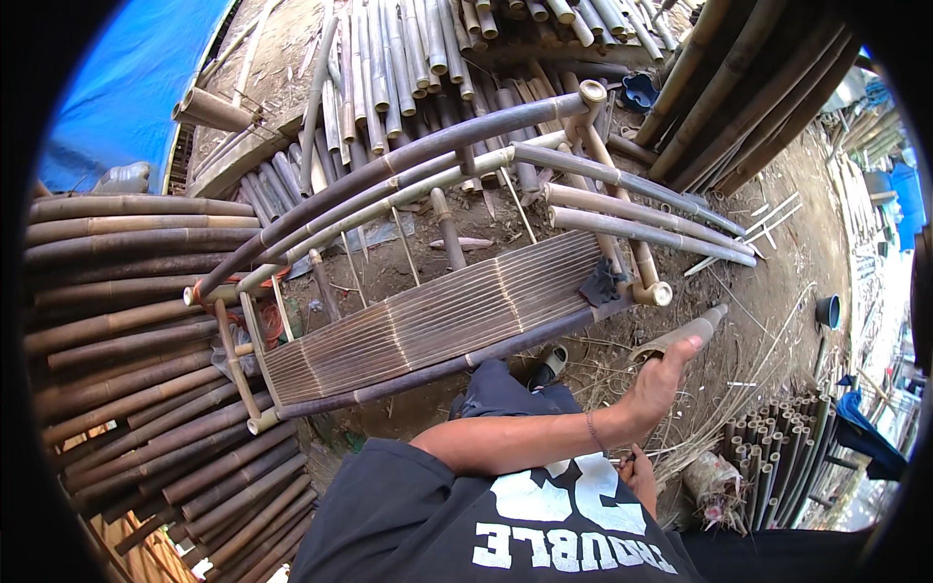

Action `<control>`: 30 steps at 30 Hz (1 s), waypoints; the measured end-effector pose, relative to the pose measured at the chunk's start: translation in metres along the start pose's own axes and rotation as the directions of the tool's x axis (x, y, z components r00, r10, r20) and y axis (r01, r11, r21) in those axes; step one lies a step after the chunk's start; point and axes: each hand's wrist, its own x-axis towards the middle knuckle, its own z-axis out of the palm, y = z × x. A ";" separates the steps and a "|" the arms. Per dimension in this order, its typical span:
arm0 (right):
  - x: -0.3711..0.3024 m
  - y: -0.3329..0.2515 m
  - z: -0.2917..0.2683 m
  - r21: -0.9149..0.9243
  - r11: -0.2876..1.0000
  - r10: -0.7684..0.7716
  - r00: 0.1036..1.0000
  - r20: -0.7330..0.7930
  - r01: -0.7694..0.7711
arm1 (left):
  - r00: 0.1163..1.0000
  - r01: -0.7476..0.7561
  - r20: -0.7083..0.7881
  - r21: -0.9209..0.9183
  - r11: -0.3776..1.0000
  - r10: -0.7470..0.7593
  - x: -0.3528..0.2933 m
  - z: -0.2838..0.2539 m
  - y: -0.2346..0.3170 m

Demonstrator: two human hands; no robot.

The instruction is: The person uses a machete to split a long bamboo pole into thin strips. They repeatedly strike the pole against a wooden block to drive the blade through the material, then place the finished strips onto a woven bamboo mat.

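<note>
Bamboo poles (pixel 146 243) lie stacked at left beside a curved-backed bench (pixel 437 321), a dark cloth (pixel 601 282) on the right end of its slatted seat. Right of centre, a worker's left hand (pixel 653 391) grips a bamboo piece (pixel 683 333) just beyond the bench's near corner. Below it, the right hand (pixel 639 473) is curled; whether it holds anything cannot be told. A slack left grip could drop the piece; a wide swing might knock the bench.
</note>
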 end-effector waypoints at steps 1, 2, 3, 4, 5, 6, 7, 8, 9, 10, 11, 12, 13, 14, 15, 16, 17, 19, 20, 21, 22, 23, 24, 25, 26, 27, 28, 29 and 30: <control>-0.001 -0.010 -0.005 -0.034 0.999 -0.011 1.000 -0.002 0.011 | 1.000 -0.004 0.002 -0.016 1.000 0.004 -0.003 0.001 -0.001; 0.004 -0.016 -0.008 -0.048 0.999 0.009 1.000 0.006 -0.009 | 1.000 -0.016 0.005 -0.033 0.999 0.016 -0.005 0.001 -0.003; 0.006 -0.022 -0.009 -0.059 0.998 0.029 1.000 0.011 -0.029 | 1.000 -0.024 0.010 -0.052 0.998 0.025 -0.007 0.002 -0.005; 0.008 -0.028 -0.012 -0.069 0.996 0.050 0.999 0.016 -0.049 | 0.999 -0.041 0.004 -0.065 0.997 0.041 -0.009 0.003 -0.008; 0.009 -0.030 -0.015 -0.085 0.996 0.007 1.000 0.004 -0.006 | 0.998 -0.056 -0.003 -0.077 0.995 0.056 -0.012 0.004 -0.010; 0.015 -0.033 -0.020 -0.074 0.997 -0.017 1.000 0.005 0.018 | 0.998 -0.066 -0.006 -0.085 0.994 0.066 -0.015 0.003 -0.011; 0.024 -0.037 -0.024 -0.060 0.997 -0.043 0.999 0.007 0.043 | 0.998 -0.054 0.023 -0.033 0.998 0.055 -0.015 -0.002 -0.013; 0.031 -0.039 -0.031 -0.045 0.997 -0.067 0.998 0.007 0.067 | 0.996 -0.085 -0.004 -0.067 0.994 0.085 -0.017 -0.006 -0.016; 0.018 -0.045 -0.027 0.020 0.991 -0.130 0.991 0.014 0.130 | 0.994 -0.110 -0.020 -0.095 0.989 0.108 -0.017 -0.008 -0.020; 0.039 -0.052 -0.036 0.168 0.977 -0.153 0.981 0.123 0.132 | 0.991 -0.132 -0.037 -0.121 0.984 0.128 -0.018 -0.010 -0.023; 0.058 -0.058 -0.048 0.327 0.937 -0.200 0.956 0.216 0.123 | 0.991 -0.134 -0.033 -0.145 0.980 0.131 -0.021 -0.013 -0.024; 0.063 -0.067 -0.046 0.394 0.906 -0.214 0.971 0.110 0.155 | 0.990 -0.139 -0.029 -0.165 0.976 0.136 -0.023 -0.017 -0.023; 0.071 -0.084 -0.041 0.456 0.870 -0.213 0.977 0.002 0.189 | 0.990 -0.139 -0.017 -0.129 0.982 0.138 -0.027 -0.023 -0.023; 0.086 -0.100 -0.045 0.567 0.821 -0.210 0.957 0.200 0.062 | 0.992 -0.126 0.015 -0.084 0.988 0.128 -0.030 -0.028 -0.024; 0.098 -0.118 -0.055 0.649 0.757 -0.243 0.893 0.379 -0.070 | 0.992 -0.125 -0.011 -0.018 0.992 0.125 -0.033 -0.031 -0.025; 0.083 -0.135 -0.034 0.665 0.742 -0.352 0.893 0.282 0.082 | 0.990 -0.130 -0.042 0.051 0.990 0.132 -0.037 -0.032 -0.028; 0.075 -0.156 -0.021 0.678 0.719 -0.408 0.883 0.231 0.155 | 0.986 -0.138 -0.077 0.126 0.982 0.148 -0.044 -0.028 -0.027; 0.057 -0.198 0.006 0.809 0.579 -0.415 0.890 0.187 0.100 | 0.974 -0.158 -0.122 0.251 0.955 0.193 -0.055 -0.012 -0.026; 0.071 -0.212 0.001 0.841 0.540 -0.417 0.879 0.232 0.034 | 0.974 -0.154 -0.115 0.290 0.945 0.194 -0.055 -0.014 -0.025; 0.075 -0.228 0.014 0.878 0.474 -0.396 0.906 0.149 0.063 | 0.971 -0.174 -0.102 0.323 0.930 0.217 -0.058 -0.011 -0.031; 0.064 -0.241 0.024 0.864 0.503 -0.401 0.893 0.203 0.030 | 0.962 -0.204 -0.104 0.351 0.914 0.254 -0.063 -0.014 -0.038; 0.074 -0.256 0.026 0.879 0.469 -0.293 0.924 0.246 -0.085 | 0.962 -0.188 -0.098 0.444 0.876 0.256 -0.069 -0.020 -0.044; 0.073 -0.267 0.033 0.866 0.495 -0.295 0.925 0.240 -0.067 | 0.957 -0.178 -0.103 0.528 0.830 0.271 -0.077 -0.033 -0.050; 0.071 -0.275 0.041 0.846 0.531 -0.296 0.927 0.232 -0.043 | 0.960 -0.168 -0.103 0.533 0.829 0.260 -0.085 -0.032 -0.053; 0.067 -0.276 0.044 0.824 0.566 -0.296 0.928 0.224 -0.019 | 0.963 -0.159 -0.098 0.541 0.826 0.250 -0.092 -0.032 -0.057; 0.081 -0.272 0.043 0.801 0.596 -0.320 0.930 0.181 0.049 | 0.973 -0.087 -0.113 0.631 0.771 0.202 -0.101 -0.035 -0.056; 0.110 -0.264 0.033 0.789 0.602 -0.347 0.930 0.123 0.120 | 0.984 -0.015 -0.114 0.721 0.693 0.140 -0.109 -0.042 -0.050; 0.111 -0.268 0.034 0.785 0.604 -0.380 0.916 0.131 0.138 | 0.987 -0.066 -0.060 0.704 0.708 0.152 -0.111 -0.049 -0.045; 0.108 -0.271 0.032 0.785 0.598 -0.415 0.900 0.132 0.161 | 0.987 -0.119 0.002 0.683 0.720 0.162 -0.112 -0.056 -0.037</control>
